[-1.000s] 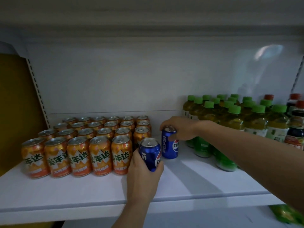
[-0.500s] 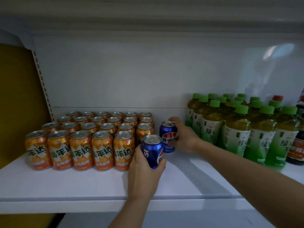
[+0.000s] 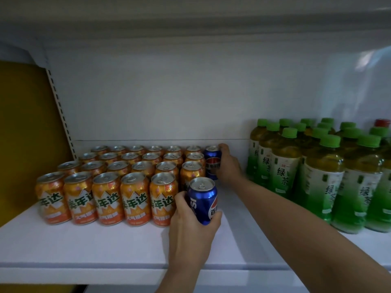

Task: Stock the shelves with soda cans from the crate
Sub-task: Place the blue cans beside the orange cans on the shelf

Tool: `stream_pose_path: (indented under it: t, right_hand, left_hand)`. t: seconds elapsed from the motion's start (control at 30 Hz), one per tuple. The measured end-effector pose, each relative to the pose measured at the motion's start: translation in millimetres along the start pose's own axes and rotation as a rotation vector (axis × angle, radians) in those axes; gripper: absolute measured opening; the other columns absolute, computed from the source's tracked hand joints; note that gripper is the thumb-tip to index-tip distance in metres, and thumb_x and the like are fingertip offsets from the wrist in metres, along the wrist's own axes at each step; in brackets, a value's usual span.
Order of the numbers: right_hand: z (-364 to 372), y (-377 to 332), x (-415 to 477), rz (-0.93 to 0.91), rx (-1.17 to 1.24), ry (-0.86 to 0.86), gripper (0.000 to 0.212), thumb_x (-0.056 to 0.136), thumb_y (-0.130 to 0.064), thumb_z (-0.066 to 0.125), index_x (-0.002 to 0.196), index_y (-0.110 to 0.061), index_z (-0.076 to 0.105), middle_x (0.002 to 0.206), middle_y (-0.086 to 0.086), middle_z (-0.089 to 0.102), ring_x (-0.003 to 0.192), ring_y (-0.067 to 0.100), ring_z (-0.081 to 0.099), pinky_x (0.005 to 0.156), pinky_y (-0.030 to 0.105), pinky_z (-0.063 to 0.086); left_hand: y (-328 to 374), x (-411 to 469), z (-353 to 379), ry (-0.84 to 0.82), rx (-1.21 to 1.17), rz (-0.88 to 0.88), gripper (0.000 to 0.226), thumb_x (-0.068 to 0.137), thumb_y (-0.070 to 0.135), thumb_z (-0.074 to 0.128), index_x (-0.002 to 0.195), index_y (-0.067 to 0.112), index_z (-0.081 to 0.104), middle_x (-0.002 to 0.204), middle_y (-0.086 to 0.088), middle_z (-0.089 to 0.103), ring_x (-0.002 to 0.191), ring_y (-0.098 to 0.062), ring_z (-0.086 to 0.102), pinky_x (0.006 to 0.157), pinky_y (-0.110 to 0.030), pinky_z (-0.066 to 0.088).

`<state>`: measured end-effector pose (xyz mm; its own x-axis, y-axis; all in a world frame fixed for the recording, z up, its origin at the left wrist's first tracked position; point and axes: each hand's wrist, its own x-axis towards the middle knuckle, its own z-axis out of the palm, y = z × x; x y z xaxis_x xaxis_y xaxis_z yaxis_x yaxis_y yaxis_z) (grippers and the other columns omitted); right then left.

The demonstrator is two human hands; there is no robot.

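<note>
Two blue Pepsi cans are in my hands over the white shelf [image 3: 105,246]. My left hand [image 3: 191,235] grips the near blue can [image 3: 203,199] from below and the left, just right of the front row of orange cans [image 3: 118,187]. My right hand [image 3: 228,166] grips the far blue can [image 3: 212,161] at the back of the shelf, next to the last column of orange cans and close to the back wall. Whether either can rests on the shelf cannot be told.
Several green tea bottles [image 3: 321,176] with green caps fill the shelf's right side. A red-capped bottle [image 3: 382,123] stands behind them. A bare strip of shelf runs between cans and bottles. A yellow panel [image 3: 23,134] borders the left; the upper shelf's underside [image 3: 190,28] hangs overhead.
My right hand has pushed its blue can from mid-shelf back to the rear wall beside the orange cans. My left hand has kept its can near the front row.
</note>
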<state>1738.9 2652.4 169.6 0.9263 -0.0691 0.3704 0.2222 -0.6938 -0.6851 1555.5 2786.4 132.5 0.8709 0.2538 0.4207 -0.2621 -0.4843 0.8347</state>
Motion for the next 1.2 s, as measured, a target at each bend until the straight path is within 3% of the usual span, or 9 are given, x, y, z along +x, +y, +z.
stream_pose_path:
  t: [0.23,0.4,0.5,0.6,0.7,0.83,0.9,1.0,1.2]
  right_hand:
    - [-6.8,-3.9,-15.8,0.024,0.088,0.114,0.075,0.088,-0.025,0.073,0.148,-0.022,0.027,0.136,0.014,0.051,0.122,0.029,0.055,0.093,0.035,0.047]
    - [-36.7,-28.4,-85.2,-0.156,0.321,0.244,0.027,0.095,-0.023,0.062,0.119,-0.025,0.051,0.101,-0.007,0.058,0.090,0.008,0.059,0.074,0.024,0.053]
    - [-67.3,-34.6,-108.9,-0.249,0.457,0.033,0.026,0.083,-0.023,0.056,0.109,-0.026,0.055,0.101,-0.006,0.062,0.092,0.004,0.059,0.076,0.024,0.050]
    - [-90.4,-32.1,-113.2,-0.222,0.413,-0.435,0.056,0.081,-0.022,0.065,0.133,-0.033,0.047,0.130,-0.004,0.058,0.117,0.010,0.058,0.094,0.030,0.052]
    - [-95.8,-31.8,-122.9,-0.216,0.372,-0.613,0.074,0.082,-0.011,0.078,0.141,-0.037,0.041,0.135,-0.007,0.056,0.120,0.010,0.060,0.096,0.032,0.054]
    - [-89.5,-32.4,-127.1,-0.218,0.302,-0.485,0.075,0.076,-0.008,0.084,0.135,-0.033,0.047,0.126,-0.011,0.059,0.113,0.012,0.064,0.087,0.032,0.059]
    - [-84.9,-33.4,-121.5,-0.188,0.253,-0.408,0.074,0.077,-0.010,0.083,0.136,-0.033,0.044,0.124,-0.012,0.058,0.112,0.013,0.062,0.089,0.035,0.059]
    - [-73.0,-31.9,-104.2,-0.089,0.225,-0.303,0.084,0.077,-0.010,0.083,0.144,-0.030,0.035,0.130,-0.007,0.054,0.118,0.015,0.058,0.098,0.041,0.054]
    - [-46.4,-21.4,-57.1,-0.038,0.106,-0.160,0.079,0.076,-0.008,0.082,0.142,-0.023,0.041,0.136,0.001,0.055,0.120,0.019,0.055,0.099,0.039,0.052]
  left_hand:
    - [-3.0,1.2,0.2,-0.001,0.000,0.039,0.076,0.068,0.040,0.087,0.129,0.031,0.044,0.119,0.012,0.059,0.108,-0.011,0.060,0.089,-0.035,0.056]
    - [0.3,-0.7,-0.9,-0.075,0.020,0.094,0.079,0.071,0.040,0.085,0.138,0.034,0.045,0.123,0.016,0.056,0.114,-0.006,0.056,0.092,-0.024,0.053]
    - [1.8,-1.4,-3.5,-0.128,-0.008,0.089,0.078,0.074,0.043,0.082,0.137,0.036,0.037,0.127,0.017,0.059,0.112,-0.005,0.059,0.089,-0.032,0.057]
    - [3.1,-3.2,-6.1,-0.185,-0.001,0.088,0.067,0.077,0.048,0.077,0.129,0.040,0.037,0.122,0.016,0.062,0.106,-0.007,0.063,0.083,-0.036,0.058]
    - [3.2,-2.0,-9.1,-0.340,0.008,0.077,0.064,0.087,0.060,0.063,0.140,0.053,0.027,0.135,0.017,0.057,0.118,-0.008,0.059,0.094,-0.041,0.056]
    - [2.9,0.5,-10.6,-0.469,0.067,0.031,0.073,0.092,0.054,0.059,0.149,0.054,0.012,0.146,0.015,0.050,0.129,-0.011,0.052,0.103,-0.041,0.050]
    - [3.4,-3.9,-7.8,-0.405,0.222,0.075,0.074,0.089,0.049,0.064,0.149,0.044,0.021,0.138,0.012,0.055,0.122,-0.012,0.055,0.099,-0.036,0.052]
    - [7.8,-9.5,-3.8,-0.247,0.478,0.133,0.049,0.091,0.036,0.058,0.137,0.025,0.044,0.130,0.005,0.056,0.117,-0.015,0.054,0.095,-0.031,0.050]
    - [11.4,-9.1,-3.0,-0.217,0.542,0.153,0.025,0.091,0.029,0.051,0.108,0.018,0.065,0.112,0.003,0.058,0.102,-0.014,0.054,0.084,-0.029,0.051]
